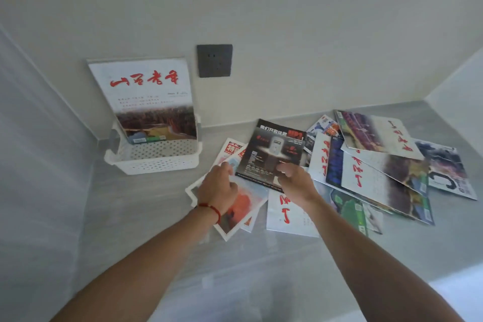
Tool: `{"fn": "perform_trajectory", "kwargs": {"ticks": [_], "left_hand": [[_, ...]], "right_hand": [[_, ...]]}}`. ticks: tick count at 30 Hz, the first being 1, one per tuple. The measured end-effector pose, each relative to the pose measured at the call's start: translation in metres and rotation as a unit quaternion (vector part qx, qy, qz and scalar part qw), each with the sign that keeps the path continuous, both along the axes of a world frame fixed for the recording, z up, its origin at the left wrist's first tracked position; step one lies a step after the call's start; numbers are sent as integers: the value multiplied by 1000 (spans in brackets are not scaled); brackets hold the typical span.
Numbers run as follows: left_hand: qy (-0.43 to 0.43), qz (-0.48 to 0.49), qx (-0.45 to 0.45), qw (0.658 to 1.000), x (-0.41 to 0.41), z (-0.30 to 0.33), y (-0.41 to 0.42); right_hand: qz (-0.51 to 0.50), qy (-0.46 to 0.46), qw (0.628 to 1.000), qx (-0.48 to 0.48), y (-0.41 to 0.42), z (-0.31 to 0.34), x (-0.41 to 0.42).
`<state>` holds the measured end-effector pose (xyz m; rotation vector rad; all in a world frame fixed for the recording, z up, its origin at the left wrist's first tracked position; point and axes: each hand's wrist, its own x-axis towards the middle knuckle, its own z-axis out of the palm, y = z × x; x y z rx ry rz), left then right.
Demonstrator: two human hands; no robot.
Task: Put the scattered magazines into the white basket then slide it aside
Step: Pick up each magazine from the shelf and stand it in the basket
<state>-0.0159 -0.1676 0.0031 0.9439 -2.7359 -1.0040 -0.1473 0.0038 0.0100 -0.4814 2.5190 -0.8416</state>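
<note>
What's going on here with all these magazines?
A person is tidying magazines into a white basket by the wall. One magazine already stands upright in it. Both hands are on the black-covered magazine at the near end of the scattered pile: the left hand at its lower left corner, the right hand at its lower edge. Many magazines are still spread over the grey surface.
</note>
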Motion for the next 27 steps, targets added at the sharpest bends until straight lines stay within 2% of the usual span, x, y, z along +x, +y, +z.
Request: {"fn": "perform_trajectory", "kwargs": {"ticks": [4,10,15,22,24,27], "left_hand": [[-30,-97,-13,995,-24,-12,61],[-71,-209,-2,975,-81,-10,119],[-113,-264,4,958,-141,-9,164],[-93,-195,-3,976,-215,-11,204],[-90,-184,-7,979,-227,-11,206],[-85,-160,-12,983,-234,-10,209]], "right_hand": [[-100,-12,995,18,85,-9,-25],[-152,4,987,46,169,-22,-79],[-70,46,992,91,206,-38,-155],[82,143,964,208,215,-61,-271],[117,167,953,225,211,-70,-279],[113,203,954,190,208,-79,-256]]}}
